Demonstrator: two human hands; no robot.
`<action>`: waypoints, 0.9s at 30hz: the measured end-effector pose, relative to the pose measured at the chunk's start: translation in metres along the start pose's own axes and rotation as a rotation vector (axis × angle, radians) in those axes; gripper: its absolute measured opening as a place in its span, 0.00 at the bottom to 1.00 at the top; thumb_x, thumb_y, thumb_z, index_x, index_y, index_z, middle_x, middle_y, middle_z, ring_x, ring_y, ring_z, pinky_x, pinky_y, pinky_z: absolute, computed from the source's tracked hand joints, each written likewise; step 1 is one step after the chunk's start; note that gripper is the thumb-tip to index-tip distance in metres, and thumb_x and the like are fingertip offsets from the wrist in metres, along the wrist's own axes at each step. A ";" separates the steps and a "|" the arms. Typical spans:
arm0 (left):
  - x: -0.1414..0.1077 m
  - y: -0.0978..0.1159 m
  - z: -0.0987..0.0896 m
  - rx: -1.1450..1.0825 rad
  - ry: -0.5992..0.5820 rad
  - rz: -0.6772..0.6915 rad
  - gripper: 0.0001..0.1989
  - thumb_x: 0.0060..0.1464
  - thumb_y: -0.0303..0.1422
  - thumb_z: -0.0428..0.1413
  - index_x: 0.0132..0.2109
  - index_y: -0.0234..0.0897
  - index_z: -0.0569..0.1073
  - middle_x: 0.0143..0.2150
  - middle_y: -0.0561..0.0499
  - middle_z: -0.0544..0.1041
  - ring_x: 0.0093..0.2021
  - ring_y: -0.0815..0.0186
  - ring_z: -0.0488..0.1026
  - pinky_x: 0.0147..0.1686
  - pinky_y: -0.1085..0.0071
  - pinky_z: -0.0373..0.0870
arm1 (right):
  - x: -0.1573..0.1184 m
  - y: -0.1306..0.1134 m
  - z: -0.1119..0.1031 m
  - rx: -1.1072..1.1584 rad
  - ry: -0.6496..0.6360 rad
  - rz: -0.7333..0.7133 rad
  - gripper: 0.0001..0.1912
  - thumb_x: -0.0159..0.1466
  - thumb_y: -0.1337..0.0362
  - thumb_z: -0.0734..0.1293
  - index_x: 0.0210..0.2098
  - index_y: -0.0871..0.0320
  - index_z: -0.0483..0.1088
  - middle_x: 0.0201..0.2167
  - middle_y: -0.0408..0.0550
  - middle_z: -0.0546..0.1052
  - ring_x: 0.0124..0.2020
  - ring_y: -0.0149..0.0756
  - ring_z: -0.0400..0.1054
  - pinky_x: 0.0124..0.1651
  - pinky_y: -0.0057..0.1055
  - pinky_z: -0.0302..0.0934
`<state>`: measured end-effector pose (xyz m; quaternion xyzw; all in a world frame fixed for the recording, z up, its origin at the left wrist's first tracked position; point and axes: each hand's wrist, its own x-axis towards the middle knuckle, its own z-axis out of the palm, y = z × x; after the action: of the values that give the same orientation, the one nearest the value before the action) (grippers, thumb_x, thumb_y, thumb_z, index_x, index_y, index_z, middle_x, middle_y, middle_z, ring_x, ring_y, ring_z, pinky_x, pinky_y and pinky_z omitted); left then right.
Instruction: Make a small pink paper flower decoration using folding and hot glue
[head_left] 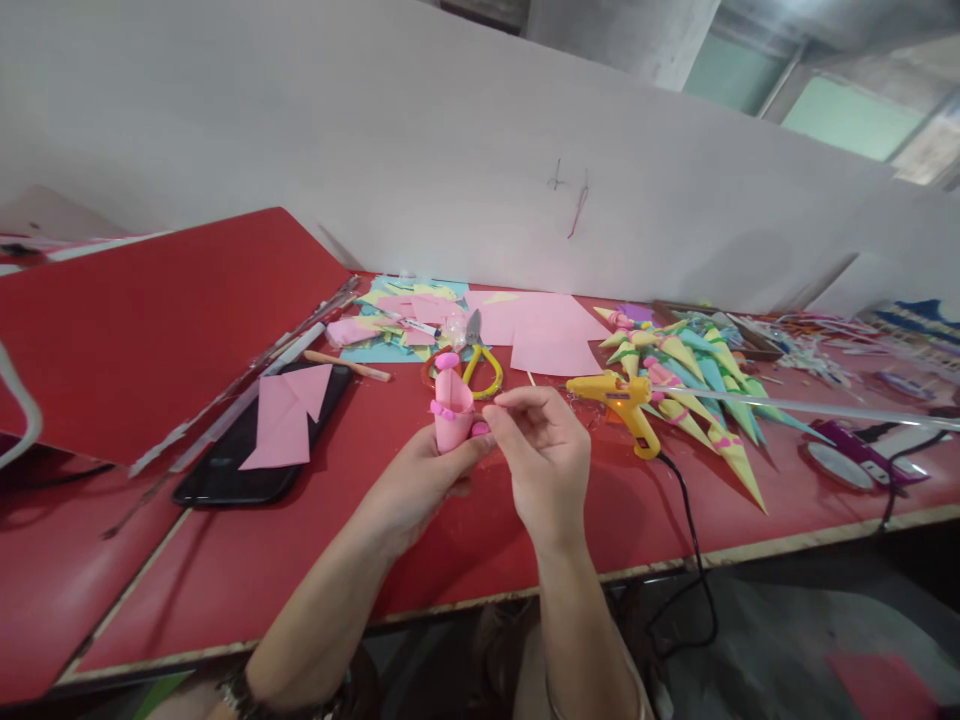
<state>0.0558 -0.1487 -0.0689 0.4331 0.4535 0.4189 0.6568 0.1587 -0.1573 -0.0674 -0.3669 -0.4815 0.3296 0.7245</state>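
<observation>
My left hand [420, 485] grips a small pink paper cone [453, 425], held upright with its open mouth facing me. Darker pink trim [447, 411] runs across the cone, and a pink rounded piece tops its raised back. Close beside it, the thumb and forefinger of my right hand [546, 465] are pinched together near a pink bit at the cone's right side. What lies between those fingertips is too small to make out. Behind the cone are yellow-handled scissors [484, 372]. To the right of my right hand stands a yellow glue gun [622, 405] with a clear glue stick in its back.
Finished yellow, green and blue paper cones [690, 375] are heaped at the right. Pink paper sheets [551, 330] and scraps lie at the back. On the left, a black phone-like slab [247, 478] carries folded pink paper [281, 420]. The gun's black cord [694, 540] hangs over the front edge.
</observation>
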 end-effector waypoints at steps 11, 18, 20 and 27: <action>0.000 0.000 0.002 -0.021 0.001 0.006 0.16 0.36 0.39 0.63 0.29 0.35 0.67 0.22 0.59 0.60 0.22 0.75 0.51 0.21 0.77 0.49 | 0.000 0.000 -0.002 0.029 -0.025 -0.003 0.05 0.55 0.72 0.68 0.29 0.56 0.72 0.26 0.39 0.74 0.29 0.25 0.69 0.33 0.21 0.66; 0.001 -0.002 0.000 0.016 -0.023 0.021 0.17 0.38 0.40 0.62 0.26 0.36 0.63 0.21 0.60 0.57 0.21 0.76 0.50 0.20 0.77 0.50 | 0.002 0.000 -0.003 -0.054 -0.154 -0.111 0.07 0.58 0.71 0.66 0.33 0.54 0.75 0.33 0.43 0.74 0.37 0.30 0.70 0.41 0.29 0.66; 0.001 -0.002 0.000 0.006 -0.017 0.030 0.17 0.37 0.40 0.62 0.27 0.36 0.63 0.21 0.60 0.57 0.21 0.76 0.50 0.21 0.77 0.50 | 0.002 -0.001 -0.003 -0.133 -0.210 -0.158 0.07 0.57 0.70 0.67 0.32 0.53 0.75 0.34 0.43 0.73 0.40 0.32 0.68 0.43 0.31 0.65; 0.000 -0.001 0.000 0.026 -0.039 0.071 0.16 0.40 0.41 0.60 0.25 0.36 0.63 0.19 0.61 0.56 0.20 0.76 0.49 0.19 0.77 0.48 | 0.002 0.000 -0.005 -0.247 -0.237 -0.121 0.08 0.58 0.69 0.66 0.33 0.50 0.75 0.37 0.45 0.69 0.43 0.34 0.66 0.45 0.32 0.65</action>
<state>0.0560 -0.1488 -0.0701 0.4653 0.4303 0.4278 0.6444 0.1636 -0.1565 -0.0674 -0.3819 -0.6215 0.2646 0.6308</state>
